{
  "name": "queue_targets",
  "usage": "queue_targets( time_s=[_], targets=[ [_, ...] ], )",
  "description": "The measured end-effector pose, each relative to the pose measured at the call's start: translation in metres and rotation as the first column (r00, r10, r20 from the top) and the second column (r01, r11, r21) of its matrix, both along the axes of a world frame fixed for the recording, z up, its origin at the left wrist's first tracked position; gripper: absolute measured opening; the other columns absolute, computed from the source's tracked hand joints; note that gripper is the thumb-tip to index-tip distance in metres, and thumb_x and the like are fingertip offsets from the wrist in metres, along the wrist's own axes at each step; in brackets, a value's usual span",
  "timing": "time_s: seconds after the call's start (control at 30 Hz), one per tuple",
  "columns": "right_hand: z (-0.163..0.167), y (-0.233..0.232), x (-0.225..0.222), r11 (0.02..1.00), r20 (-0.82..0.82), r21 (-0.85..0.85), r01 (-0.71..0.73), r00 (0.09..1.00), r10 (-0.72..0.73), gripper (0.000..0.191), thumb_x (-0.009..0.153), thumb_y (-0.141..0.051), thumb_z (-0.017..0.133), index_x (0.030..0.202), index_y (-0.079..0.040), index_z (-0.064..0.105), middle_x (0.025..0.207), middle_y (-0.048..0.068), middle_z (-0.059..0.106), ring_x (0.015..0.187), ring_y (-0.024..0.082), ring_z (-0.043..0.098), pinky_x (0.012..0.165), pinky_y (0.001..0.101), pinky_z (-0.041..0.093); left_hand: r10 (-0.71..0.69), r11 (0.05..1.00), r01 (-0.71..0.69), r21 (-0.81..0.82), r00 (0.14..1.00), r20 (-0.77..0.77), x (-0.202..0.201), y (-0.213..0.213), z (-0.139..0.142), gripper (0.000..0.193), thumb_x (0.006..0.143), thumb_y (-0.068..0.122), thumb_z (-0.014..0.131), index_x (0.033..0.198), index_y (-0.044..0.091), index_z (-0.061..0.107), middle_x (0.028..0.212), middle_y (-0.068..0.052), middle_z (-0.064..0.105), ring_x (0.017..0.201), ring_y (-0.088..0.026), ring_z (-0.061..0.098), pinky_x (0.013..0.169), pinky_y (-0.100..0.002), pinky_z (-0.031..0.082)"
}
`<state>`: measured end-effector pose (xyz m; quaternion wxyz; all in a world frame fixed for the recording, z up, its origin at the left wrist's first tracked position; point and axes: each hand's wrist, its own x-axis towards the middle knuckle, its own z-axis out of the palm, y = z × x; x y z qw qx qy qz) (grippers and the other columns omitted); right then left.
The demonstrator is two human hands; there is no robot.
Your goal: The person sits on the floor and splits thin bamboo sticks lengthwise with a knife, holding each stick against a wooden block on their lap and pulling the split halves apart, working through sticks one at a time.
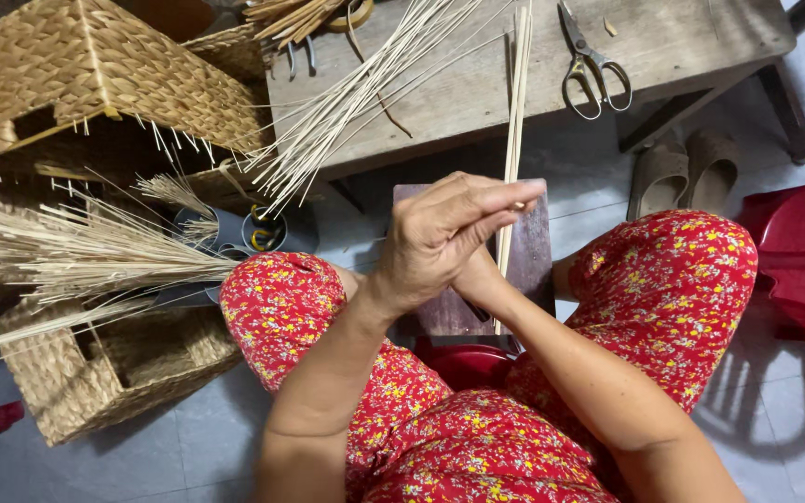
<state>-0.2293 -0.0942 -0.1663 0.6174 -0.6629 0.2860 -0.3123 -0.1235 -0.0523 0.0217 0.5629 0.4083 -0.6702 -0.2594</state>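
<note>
clothing: red floral-print fabric | yellow, white flowers | arms: bare

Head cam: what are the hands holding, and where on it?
The left hand pinches the thin pale reed strips partway along, between thumb and fingertips, above the dark wooden board. The right hand is mostly hidden beneath the left; its grip cannot be told.

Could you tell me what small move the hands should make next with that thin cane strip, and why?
Probably draw the cane strip a little further toward the body. The left hand pinches it at the fingertips over the dark wooden board, covering the right hand, whose grip is hidden. Most of the strip lies ahead across the wooden table, so much length seems unworked.
</note>
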Motion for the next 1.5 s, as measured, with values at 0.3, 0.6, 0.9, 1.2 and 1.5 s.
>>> queue_targets(
  time_s=[0.3, 0.6, 0.9, 1.2, 1.5],
  targets=[
    [0.083, 0.003, -0.056, 0.973, -0.465, 0.111, -0.201, 0.855, 0.230, 0.026, 0.103, -0.020, 0.061, 0.111, 0.003, 0.070, 0.074, 0.009, 0.067, 0.066, 0.017, 0.061, 0.061, 0.0329, 0.053, -0.019, 0.999, 0.027, 0.031, 0.973, -0.231, 0.015, 0.014, -0.029, 0.013, 0.102, 0.003, 0.074, 0.114, 0.004, 0.075, 0.095, -0.001, 0.063, 0.086, -0.010, 0.059, 0.079, -0.020, 0.050],
    [0.162, 0.015, -0.118, 0.849, 0.430, 0.498, -0.179, 0.901, -0.062, 0.052, 0.106, -0.020, 0.058, 0.152, 0.003, 0.048, 0.081, 0.014, 0.061, 0.056, 0.014, 0.054, 0.047, 0.0234, 0.044, -0.092, 0.972, 0.157, 0.173, 0.938, -0.333, 0.009, 0.017, -0.036, 0.011, 0.098, 0.008, 0.077, 0.108, 0.005, 0.073, 0.097, -0.002, 0.068, 0.088, -0.008, 0.064, 0.077, -0.021, 0.053],
    [0.160, 0.025, -0.120, 0.797, 0.460, 0.550, -0.250, 0.887, -0.039, 0.048, 0.106, -0.024, 0.060, 0.143, 0.003, 0.046, 0.073, 0.017, 0.060, 0.048, 0.014, 0.049, 0.043, 0.0243, 0.041, -0.090, 0.963, 0.154, 0.222, 0.958, -0.273, 0.000, 0.015, -0.034, 0.012, 0.097, 0.009, 0.079, 0.107, 0.005, 0.073, 0.095, -0.002, 0.068, 0.085, -0.007, 0.065, 0.074, -0.020, 0.052],
    [0.157, 0.021, -0.121, 0.756, 0.486, 0.575, -0.312, 0.874, -0.009, 0.044, 0.105, -0.023, 0.062, 0.138, 0.002, 0.047, 0.073, 0.019, 0.061, 0.046, 0.014, 0.048, 0.041, 0.0250, 0.040, -0.081, 0.965, 0.130, 0.229, 0.974, -0.211, 0.003, 0.016, -0.028, 0.012, 0.097, 0.010, 0.080, 0.106, 0.005, 0.073, 0.099, -0.003, 0.068, 0.083, -0.008, 0.067, 0.071, -0.020, 0.054],
    [0.155, 0.021, -0.119, 0.753, 0.485, 0.578, -0.313, 0.874, -0.009, 0.037, 0.105, -0.022, 0.064, 0.132, 0.000, 0.051, 0.071, 0.018, 0.060, 0.045, 0.014, 0.048, 0.039, 0.0250, 0.038, -0.056, 0.972, 0.091, 0.215, 0.985, -0.163, 0.005, 0.019, -0.024, 0.011, 0.096, 0.009, 0.080, 0.105, 0.005, 0.074, 0.097, -0.003, 0.068, 0.080, -0.008, 0.065, 0.068, -0.021, 0.052]
  ],
)
